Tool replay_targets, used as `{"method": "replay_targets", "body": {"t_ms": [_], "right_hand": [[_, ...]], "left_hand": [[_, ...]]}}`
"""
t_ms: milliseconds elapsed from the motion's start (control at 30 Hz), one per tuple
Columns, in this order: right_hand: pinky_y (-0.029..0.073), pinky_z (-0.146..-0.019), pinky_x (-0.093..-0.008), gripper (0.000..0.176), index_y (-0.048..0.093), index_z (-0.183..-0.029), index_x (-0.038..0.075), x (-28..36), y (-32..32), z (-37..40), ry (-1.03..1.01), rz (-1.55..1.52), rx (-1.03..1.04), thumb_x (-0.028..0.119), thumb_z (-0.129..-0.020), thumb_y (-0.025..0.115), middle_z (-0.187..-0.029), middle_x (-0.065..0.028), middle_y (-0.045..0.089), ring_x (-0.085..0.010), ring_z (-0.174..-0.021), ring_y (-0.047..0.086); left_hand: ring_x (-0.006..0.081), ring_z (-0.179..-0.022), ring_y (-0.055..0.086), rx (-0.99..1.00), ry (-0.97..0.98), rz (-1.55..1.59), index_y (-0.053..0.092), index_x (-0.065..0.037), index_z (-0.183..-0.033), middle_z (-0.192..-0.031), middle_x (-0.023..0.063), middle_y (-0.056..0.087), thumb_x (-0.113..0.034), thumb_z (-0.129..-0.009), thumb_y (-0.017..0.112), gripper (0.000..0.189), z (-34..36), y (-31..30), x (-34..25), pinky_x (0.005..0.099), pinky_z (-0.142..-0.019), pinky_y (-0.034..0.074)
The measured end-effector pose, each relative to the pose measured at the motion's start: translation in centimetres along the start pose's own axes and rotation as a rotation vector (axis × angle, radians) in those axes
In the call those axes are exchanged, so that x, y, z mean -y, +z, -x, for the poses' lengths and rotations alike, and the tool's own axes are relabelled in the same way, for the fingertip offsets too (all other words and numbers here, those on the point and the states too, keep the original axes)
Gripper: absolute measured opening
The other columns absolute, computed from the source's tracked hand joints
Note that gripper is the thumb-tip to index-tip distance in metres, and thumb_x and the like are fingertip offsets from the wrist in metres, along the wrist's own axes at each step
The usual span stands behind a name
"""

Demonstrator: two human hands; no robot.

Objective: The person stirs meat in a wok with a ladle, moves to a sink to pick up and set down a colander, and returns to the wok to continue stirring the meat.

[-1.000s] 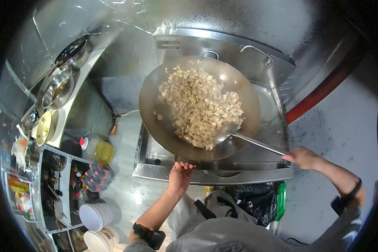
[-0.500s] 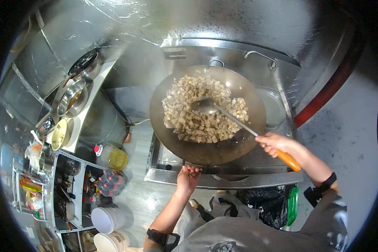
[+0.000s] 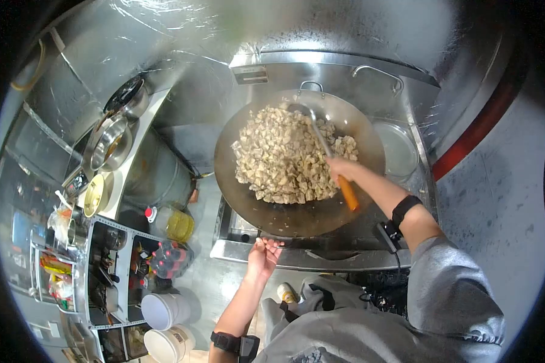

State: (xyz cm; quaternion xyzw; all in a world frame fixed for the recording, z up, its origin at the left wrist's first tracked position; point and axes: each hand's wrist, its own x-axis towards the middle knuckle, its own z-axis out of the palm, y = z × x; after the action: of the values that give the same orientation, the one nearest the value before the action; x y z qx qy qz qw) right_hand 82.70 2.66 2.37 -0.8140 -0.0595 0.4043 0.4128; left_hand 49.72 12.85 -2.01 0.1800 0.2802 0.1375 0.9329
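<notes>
A large steel wok (image 3: 239,199) sits on the stove, heaped with small pale-brown chopped pieces of food (image 3: 284,163) that look like diced meat. My right hand (image 3: 343,169) is closed around the long handle of a wok ladle, near its orange wooden grip (image 3: 349,195). The ladle's dark bowl (image 3: 298,109) rests against the far side of the heap. At the wok's near rim, my left hand (image 3: 265,257) has its fingers curled on the near wok handle, which they mostly hide.
A faucet (image 3: 378,72) and a round basin (image 3: 396,151) are at the stove's right. On the left shelf stand metal bowls (image 3: 112,145) and a yellow bowl (image 3: 95,195). An oil jug (image 3: 178,225), bottles (image 3: 168,260) and white buckets (image 3: 163,311) are on the floor.
My right hand has swung left and forward over the wok, pushing the ladle's bowl from the middle of the food to its far edge. My left hand stays at the near rim.
</notes>
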Motion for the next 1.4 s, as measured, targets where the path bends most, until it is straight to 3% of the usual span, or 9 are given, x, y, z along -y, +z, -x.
{"method": "replay_targets", "body": {"t_ms": [333, 533, 700, 800, 967, 1200, 1300, 1367, 1400], "right_hand": [[0.040, -0.032, -0.0358, 0.015, 0.040, -0.078, -0.009, -4.6, 1.6, 13.4, 0.127, 0.120, 0.155, 0.004, -0.077, 0.048, -0.054, -0.0133, 0.048, -0.0221, -0.036, 0.049], [0.040, -0.033, -0.0331, 0.014, 0.045, -0.081, -0.005, -4.5, -0.6, 22.5, 0.100, 0.425, 0.127, 0.005, -0.074, 0.051, -0.056, -0.0124, 0.051, -0.0198, -0.039, 0.051], [0.044, -0.044, -0.0367, 0.016, 0.046, -0.081, -0.007, -0.1, -4.1, 30.4, -0.025, 0.803, -0.047, 0.006, -0.073, 0.052, -0.061, -0.0180, 0.055, -0.0243, -0.046, 0.056], [0.044, -0.058, -0.0399, 0.017, 0.046, -0.079, -0.007, -2.5, -8.1, 32.7, -0.385, 1.000, -0.205, 0.005, -0.070, 0.055, -0.062, -0.0209, 0.054, -0.0316, -0.058, 0.057], [0.043, -0.059, -0.0398, 0.021, 0.047, -0.077, -0.005, 1.5, -9.6, 36.9, -0.032, 0.984, -0.214, 0.011, -0.073, 0.060, -0.061, -0.0219, 0.052, -0.0360, -0.062, 0.055], [0.043, -0.057, -0.0428, 0.039, 0.048, -0.077, -0.003, 2.7, -10.9, 36.8, 0.236, 1.178, -0.012, 0.035, -0.081, 0.054, -0.060, -0.0222, 0.052, -0.0378, -0.060, 0.054], [0.043, -0.060, -0.0443, 0.041, 0.049, -0.078, -0.005, 2.0, -9.9, 31.8, 0.196, 1.184, 0.131, 0.035, -0.085, 0.048, -0.068, -0.0226, 0.055, -0.0387, -0.066, 0.055], [0.044, -0.060, -0.0445, 0.043, 0.050, -0.078, -0.006, -2.0, -10.4, 24.8, -0.220, 1.212, 0.165, 0.036, -0.085, 0.047, -0.068, -0.0231, 0.055, -0.0373, -0.066, 0.056], [0.044, -0.060, -0.0452, 0.045, 0.051, -0.072, -0.006, -1.4, -8.9, 21.4, -0.080, 1.194, 0.097, 0.037, -0.085, 0.047, -0.066, -0.0238, 0.055, -0.0367, -0.063, 0.057]], "left_hand": [[0.0170, -0.067, 0.048, 0.000, 0.006, 0.058, 0.041, -0.009, -0.074, -0.065, 0.0018, 0.044, -0.030, -0.093, 0.026, 0.032, 0.0, 0.5, 0.0, 0.0333, -0.069, 0.044], [0.0167, -0.070, 0.048, 0.064, 0.013, 0.042, 0.040, -0.011, -0.075, -0.067, 0.0006, 0.043, -0.031, -0.093, 0.026, 0.030, -0.2, -0.1, 0.0, 0.0326, -0.070, 0.041], [0.0163, -0.069, 0.047, 0.046, 0.024, 0.025, 0.040, -0.011, -0.075, -0.067, 0.0005, 0.042, -0.031, -0.093, 0.026, 0.030, -0.3, -0.1, 0.1, 0.0329, -0.072, 0.041], [0.0163, -0.069, 0.047, 0.034, 0.022, 0.044, 0.040, -0.011, -0.075, -0.067, 0.0008, 0.042, -0.031, -0.093, 0.026, 0.031, -0.2, 0.1, 0.1, 0.0344, -0.075, 0.041], [0.0181, -0.071, 0.046, 0.080, 0.040, 0.093, 0.040, -0.008, -0.076, -0.066, 0.0021, 0.042, -0.030, -0.092, 0.029, 0.030, -0.1, 0.0, 0.1, 0.0373, -0.081, 0.040], [0.0186, -0.070, 0.047, 0.041, 0.011, 0.077, 0.042, -0.008, -0.076, -0.066, 0.0030, 0.043, -0.026, -0.092, 0.032, 0.026, 0.3, 0.7, -0.5, 0.0393, -0.083, 0.040], [0.0186, -0.069, 0.047, 0.020, 0.020, 0.078, 0.042, -0.008, -0.076, -0.065, 0.0033, 0.044, -0.026, -0.092, 0.031, 0.026, 0.3, 1.2, -0.4, 0.0400, -0.082, 0.041], [0.0184, -0.068, 0.047, -0.005, 0.033, 0.068, 0.042, -0.008, -0.076, -0.065, 0.0032, 0.044, -0.026, -0.092, 0.031, 0.027, 0.4, 1.4, -0.2, 0.0401, -0.081, 0.042], [0.0179, -0.067, 0.047, -0.020, 0.034, 0.069, 0.042, -0.008, -0.076, -0.065, 0.0030, 0.044, -0.026, -0.092, 0.030, 0.027, 0.3, 1.5, -0.1, 0.0394, -0.080, 0.043]]}}
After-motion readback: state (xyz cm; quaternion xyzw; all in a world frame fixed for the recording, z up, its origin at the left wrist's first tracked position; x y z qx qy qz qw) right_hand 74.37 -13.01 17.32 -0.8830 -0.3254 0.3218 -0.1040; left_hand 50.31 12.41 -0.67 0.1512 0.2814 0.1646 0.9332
